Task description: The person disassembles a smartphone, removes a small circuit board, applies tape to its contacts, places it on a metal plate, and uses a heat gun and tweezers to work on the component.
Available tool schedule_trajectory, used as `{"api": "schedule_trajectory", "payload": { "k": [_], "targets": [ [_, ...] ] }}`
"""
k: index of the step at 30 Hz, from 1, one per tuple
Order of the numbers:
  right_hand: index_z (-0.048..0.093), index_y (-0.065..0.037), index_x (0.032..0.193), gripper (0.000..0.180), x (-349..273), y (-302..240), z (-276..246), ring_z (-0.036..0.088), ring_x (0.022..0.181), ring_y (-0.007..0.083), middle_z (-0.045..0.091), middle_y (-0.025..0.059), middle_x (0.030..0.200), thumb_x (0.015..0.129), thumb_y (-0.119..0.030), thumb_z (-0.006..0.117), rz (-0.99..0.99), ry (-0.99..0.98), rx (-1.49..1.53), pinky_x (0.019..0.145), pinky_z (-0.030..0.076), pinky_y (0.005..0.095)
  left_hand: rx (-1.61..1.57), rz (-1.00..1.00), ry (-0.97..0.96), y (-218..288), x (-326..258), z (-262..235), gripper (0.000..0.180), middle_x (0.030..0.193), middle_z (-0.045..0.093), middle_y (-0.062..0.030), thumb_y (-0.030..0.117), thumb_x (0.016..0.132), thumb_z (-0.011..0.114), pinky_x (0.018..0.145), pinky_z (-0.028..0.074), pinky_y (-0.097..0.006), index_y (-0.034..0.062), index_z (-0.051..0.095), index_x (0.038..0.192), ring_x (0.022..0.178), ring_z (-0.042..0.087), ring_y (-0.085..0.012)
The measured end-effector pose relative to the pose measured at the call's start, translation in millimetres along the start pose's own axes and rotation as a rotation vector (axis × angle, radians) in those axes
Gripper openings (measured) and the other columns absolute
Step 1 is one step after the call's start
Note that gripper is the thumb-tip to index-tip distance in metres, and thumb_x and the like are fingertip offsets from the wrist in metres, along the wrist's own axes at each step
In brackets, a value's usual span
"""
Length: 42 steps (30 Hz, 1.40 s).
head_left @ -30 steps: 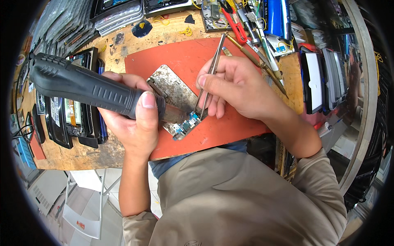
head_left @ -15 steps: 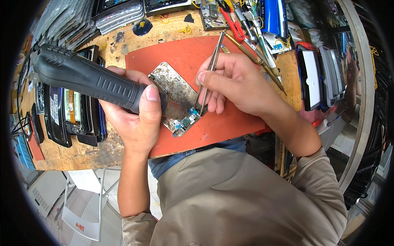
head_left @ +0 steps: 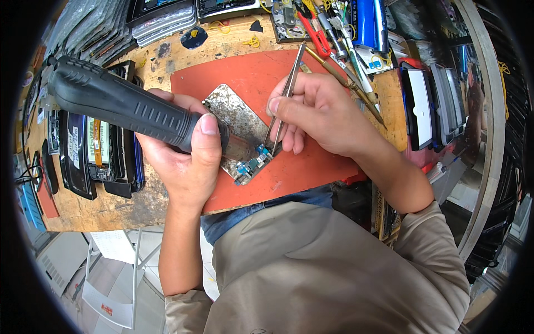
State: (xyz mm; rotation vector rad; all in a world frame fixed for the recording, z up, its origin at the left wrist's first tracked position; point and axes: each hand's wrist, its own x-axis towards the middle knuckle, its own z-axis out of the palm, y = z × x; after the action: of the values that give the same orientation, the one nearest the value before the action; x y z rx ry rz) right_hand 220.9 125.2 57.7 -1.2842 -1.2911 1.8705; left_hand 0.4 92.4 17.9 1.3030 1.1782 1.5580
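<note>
My left hand (head_left: pixel 186 147) is closed round the black ribbed handle of a hot air gun (head_left: pixel 128 108). Its metal nozzle points down and right at a small blue circuit board (head_left: pixel 253 164). That board lies at the lower edge of a worn, stained metal plate (head_left: pixel 236 114) on a red-orange mat (head_left: pixel 300 170). In my right hand (head_left: pixel 308 111) a pair of metal tweezers (head_left: pixel 289 86) is pinched between thumb and fingers, tips down at the board's upper right end, close by the nozzle. Whether the tips grip the board or only touch it is too small to tell.
Opened phones or tablets (head_left: pixel 100 150) lie left of the mat. Screwdrivers, brushes and red-handled pliers (head_left: pixel 315 34) crowd the back right. Stacked bagged panels (head_left: pixel 92 30) stand at the back left. Boxed parts (head_left: pixel 420 106) are at the right, and a folding chair (head_left: pixel 114 278) is below the bench.
Almost nothing differs. The hot air gun and my left hand have shifted very slightly right; the tweezers stay at the board.
</note>
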Motion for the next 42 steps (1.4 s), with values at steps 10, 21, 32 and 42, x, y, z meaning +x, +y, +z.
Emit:
{"api": "schedule_trajectory", "payload": {
  "k": [10, 21, 32, 42],
  "targets": [
    [0.065, 0.004, 0.107, 0.021, -1.9, -0.3, 0.5, 0.069, 0.059, 0.0147, 0.075, 0.0166, 0.082, 0.104, -0.018, 0.066, -0.007, 0.022, 0.008, 0.050, 0.055, 0.0254, -0.035, 0.015, -0.002, -1.1, -0.3, 0.9, 0.060, 0.096, 0.065, -0.0105, 0.015, 0.093, 0.078, 0.070, 0.051, -0.027, 0.0033, 0.037, 0.136, 0.076, 0.058, -0.0107],
    [0.065, 0.004, 0.108, 0.021, -4.1, 1.0, 2.7, 0.070, 0.060, 0.0153, 0.075, 0.0169, 0.082, 0.105, -0.017, 0.065, -0.027, 0.025, -0.009, 0.051, 0.055, 0.0257, -0.029, 0.024, 0.002, -2.1, -0.6, 1.6, 0.059, 0.096, 0.064, -0.0108, 0.014, 0.094, 0.077, 0.069, 0.051, -0.027, 0.0031, 0.037, 0.136, 0.076, 0.058, -0.0103],
    [0.065, 0.004, 0.108, 0.022, -7.1, 0.5, 4.2, 0.071, 0.062, 0.0155, 0.075, 0.0177, 0.084, 0.105, -0.018, 0.065, -0.004, 0.038, 0.014, 0.050, 0.055, 0.0248, -0.018, 0.038, -0.010, -2.6, -0.5, 1.4, 0.058, 0.095, 0.063, -0.0106, 0.012, 0.095, 0.075, 0.070, 0.050, -0.026, 0.0036, 0.036, 0.136, 0.076, 0.057, -0.0100],
    [0.065, 0.005, 0.107, 0.022, -8.3, 1.5, 5.6, 0.071, 0.061, 0.0155, 0.075, 0.0178, 0.084, 0.105, -0.018, 0.064, 0.046, 0.058, 0.093, 0.049, 0.055, 0.0247, -0.029, 0.047, -0.022, -2.1, -0.9, 1.2, 0.058, 0.095, 0.063, -0.0109, 0.010, 0.095, 0.074, 0.068, 0.049, -0.025, 0.0043, 0.036, 0.137, 0.075, 0.057, -0.0095]
  ]
}}
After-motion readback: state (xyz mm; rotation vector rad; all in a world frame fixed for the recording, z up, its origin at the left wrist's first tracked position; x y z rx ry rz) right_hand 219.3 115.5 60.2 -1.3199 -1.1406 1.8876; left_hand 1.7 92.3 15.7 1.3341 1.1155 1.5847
